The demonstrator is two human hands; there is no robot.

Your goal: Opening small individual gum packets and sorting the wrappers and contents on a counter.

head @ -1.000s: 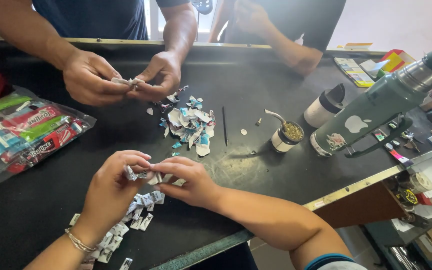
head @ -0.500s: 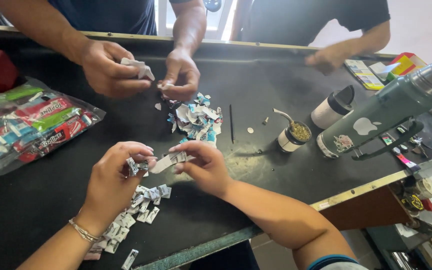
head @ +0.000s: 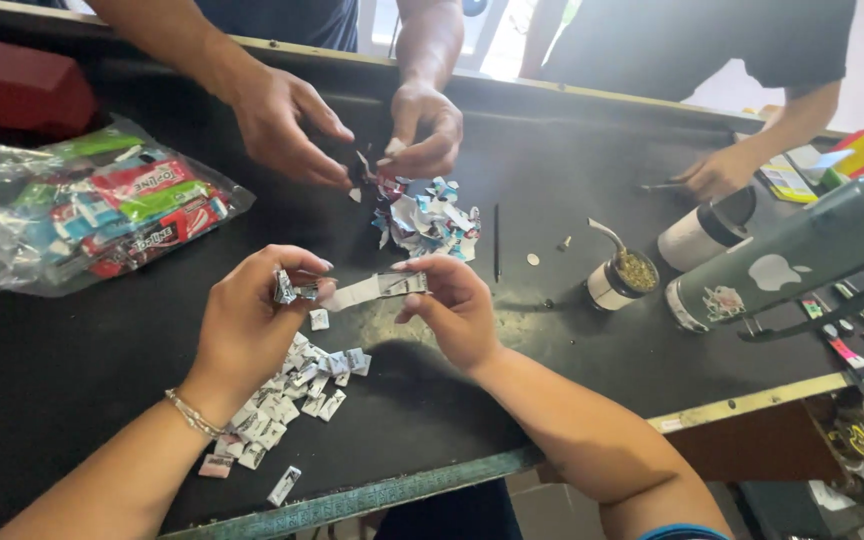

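the left hand (head: 252, 325) is pinched shut on a small folded wrapper (head: 284, 287), and the right hand (head: 457, 310) pinches one end of a paper strip (head: 377, 290) that spans the gap between the two hands, above the near middle of the black table (head: 72, 370). a pile of folded pieces (head: 287, 400) lies just below the left hand. far across, another person's hands (head: 352, 125) work over a heap of torn wrappers (head: 430, 218). a clear bag of packets (head: 82, 215) sits far left; a small cup (head: 620, 278) and a green flask (head: 802, 255) stand right.
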